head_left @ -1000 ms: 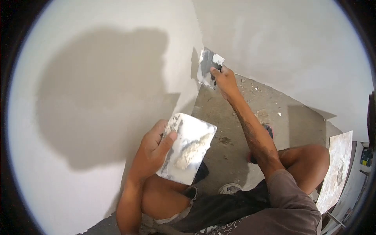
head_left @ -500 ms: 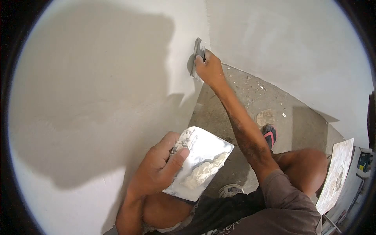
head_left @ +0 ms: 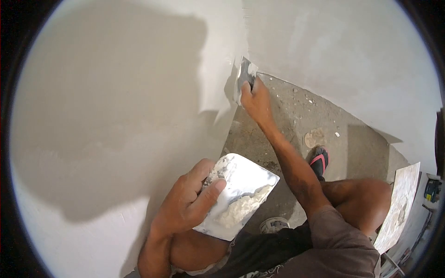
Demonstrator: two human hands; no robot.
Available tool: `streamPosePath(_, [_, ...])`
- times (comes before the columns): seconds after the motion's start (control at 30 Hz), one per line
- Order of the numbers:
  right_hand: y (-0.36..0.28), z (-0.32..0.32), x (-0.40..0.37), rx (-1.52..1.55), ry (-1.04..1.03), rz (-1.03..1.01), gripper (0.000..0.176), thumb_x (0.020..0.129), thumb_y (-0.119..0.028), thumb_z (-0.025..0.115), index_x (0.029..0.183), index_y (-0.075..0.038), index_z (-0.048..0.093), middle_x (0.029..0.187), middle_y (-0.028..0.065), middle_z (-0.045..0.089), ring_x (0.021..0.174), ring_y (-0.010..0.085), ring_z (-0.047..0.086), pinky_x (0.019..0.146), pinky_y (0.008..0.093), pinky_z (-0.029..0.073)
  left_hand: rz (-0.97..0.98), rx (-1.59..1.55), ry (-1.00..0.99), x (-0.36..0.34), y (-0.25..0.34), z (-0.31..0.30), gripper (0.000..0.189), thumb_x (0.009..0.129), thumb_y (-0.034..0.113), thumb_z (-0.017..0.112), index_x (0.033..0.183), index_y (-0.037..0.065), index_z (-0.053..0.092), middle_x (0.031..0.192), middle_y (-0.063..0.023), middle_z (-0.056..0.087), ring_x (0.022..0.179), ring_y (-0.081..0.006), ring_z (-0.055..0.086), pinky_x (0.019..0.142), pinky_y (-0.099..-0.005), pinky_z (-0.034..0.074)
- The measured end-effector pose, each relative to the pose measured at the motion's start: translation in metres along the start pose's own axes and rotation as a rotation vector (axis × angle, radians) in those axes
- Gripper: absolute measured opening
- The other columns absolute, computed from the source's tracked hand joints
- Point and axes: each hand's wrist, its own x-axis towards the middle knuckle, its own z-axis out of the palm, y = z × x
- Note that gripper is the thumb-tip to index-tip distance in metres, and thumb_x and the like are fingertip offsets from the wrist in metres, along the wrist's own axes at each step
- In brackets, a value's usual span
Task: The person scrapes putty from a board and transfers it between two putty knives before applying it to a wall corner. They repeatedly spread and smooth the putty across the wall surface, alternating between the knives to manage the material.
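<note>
My left hand (head_left: 190, 201) grips the edge of a flat metal plate (head_left: 252, 169), its thumb on the upper face. A lump of white paste (head_left: 245, 206) lies on the lower part of the plate. Near the corner where the two walls meet, my right hand (head_left: 257, 99) is closed on a putty knife (head_left: 246, 70). White paste shows on the knife's blade, which is beside the lower edge of the left wall (head_left: 116, 111).
The concrete floor (head_left: 299, 109) has small debris along the right wall (head_left: 343, 51). My foot in a pink-strapped sandal (head_left: 319, 160) stands on it. A stained board (head_left: 397, 208) leans at the right, beside a green tool (head_left: 433, 190).
My right hand and the putty knife have moved down and slightly right, the blade now turned more towards the camera. My left hand and the plate have shifted slightly.
</note>
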Motion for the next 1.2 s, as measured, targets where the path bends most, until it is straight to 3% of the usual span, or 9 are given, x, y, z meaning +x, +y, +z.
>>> streamPosePath(0.17, [-0.015,0.000,0.029,0.103,-0.167,0.234,0.028,0.089,-0.016,0.052,0.103,0.006,0.060,0.088,0.0275,0.064,0.082,0.0373,0.065,0.075,0.0430,0.049,0.027,-0.041,0.022,-0.001,-0.002,0.002,0.029,0.098,0.024,0.053,0.107,-0.004,0.053,0.078,-0.0135,0.055,0.071,-0.0179,0.051,0.065,-0.0322,0.043])
streamPosePath(0.47, [-0.038,-0.010,-0.005,0.196,0.031,-0.302,0.027,0.094,-0.016,0.050,0.109,0.005,0.059,0.091,0.0240,0.065,0.086,0.0306,0.063,0.082,0.0389,0.048,-0.038,-0.009,-0.006,-0.002,0.007,-0.001,0.030,0.097,0.027,0.054,0.104,-0.003,0.053,0.072,-0.0112,0.054,0.068,-0.0153,0.049,0.062,-0.0317,0.042])
streamPosePath(0.57, [-0.005,-0.011,0.021,0.152,-0.037,0.074,0.029,0.093,-0.016,0.050,0.111,0.005,0.059,0.095,0.0231,0.066,0.089,0.0292,0.064,0.083,0.0374,0.048,-0.010,0.010,-0.012,-0.003,0.005,0.001,0.031,0.097,0.027,0.055,0.103,-0.003,0.053,0.072,-0.0111,0.053,0.068,-0.0148,0.048,0.062,-0.0317,0.042])
streamPosePath(0.77, [0.009,0.009,0.053,0.164,-0.163,0.245,0.033,0.090,-0.015,0.049,0.114,0.006,0.059,0.092,0.0206,0.067,0.085,0.0286,0.065,0.080,0.0380,0.049,0.004,-0.021,-0.009,-0.001,-0.001,0.001,0.030,0.097,0.027,0.055,0.103,-0.002,0.053,0.073,-0.0108,0.054,0.068,-0.0149,0.049,0.062,-0.0315,0.042])
streamPosePath(0.87, [0.008,0.017,0.045,0.288,-0.133,0.199,0.028,0.091,-0.013,0.055,0.113,0.004,0.061,0.096,0.0116,0.065,0.087,0.0190,0.060,0.081,0.0325,0.048,-0.046,-0.041,-0.046,-0.001,0.003,0.001,0.030,0.097,0.027,0.055,0.104,-0.002,0.053,0.072,-0.0108,0.055,0.068,-0.0146,0.050,0.062,-0.0311,0.042])
streamPosePath(0.97, [-0.023,0.016,0.017,0.118,-0.028,-0.250,0.042,0.086,-0.006,0.051,0.126,0.007,0.052,0.115,0.0245,0.060,0.107,0.0348,0.060,0.097,0.0388,0.045,-0.044,-0.020,-0.037,0.000,0.006,0.003,0.030,0.097,0.027,0.055,0.104,-0.001,0.053,0.071,-0.0103,0.055,0.067,-0.0141,0.050,0.062,-0.0307,0.042])
streamPosePath(1.07, [-0.022,0.022,-0.012,0.018,-0.010,-0.620,0.045,0.086,-0.002,0.050,0.130,0.004,0.050,0.123,0.0250,0.056,0.114,0.0392,0.055,0.103,0.0426,0.041,-0.011,-0.007,-0.034,0.002,0.008,0.006,0.030,0.097,0.027,0.055,0.105,-0.001,0.053,0.071,-0.0106,0.055,0.067,-0.0144,0.050,0.061,-0.0308,0.042])
streamPosePath(1.17, [-0.005,0.018,-0.032,-0.049,-0.183,-0.714,0.047,0.090,-0.007,0.047,0.137,-0.003,0.047,0.133,0.0213,0.050,0.123,0.0345,0.049,0.101,0.0421,0.043,-0.028,0.073,-0.053,0.002,0.006,0.004,0.030,0.097,0.027,0.055,0.105,-0.001,0.053,0.071,-0.0112,0.055,0.067,-0.0151,0.050,0.061,-0.0313,0.041])
streamPosePath(1.2, [-0.004,0.013,-0.030,-0.038,-0.134,-0.685,0.044,0.090,-0.007,0.048,0.133,0.000,0.049,0.127,0.0228,0.053,0.118,0.0370,0.052,0.100,0.0433,0.044,-0.034,0.069,-0.055,0.002,0.007,0.004,0.030,0.097,0.027,0.055,0.105,-0.001,0.053,0.071,-0.0112,0.054,0.067,-0.0152,0.049,0.061,-0.0314,0.041])
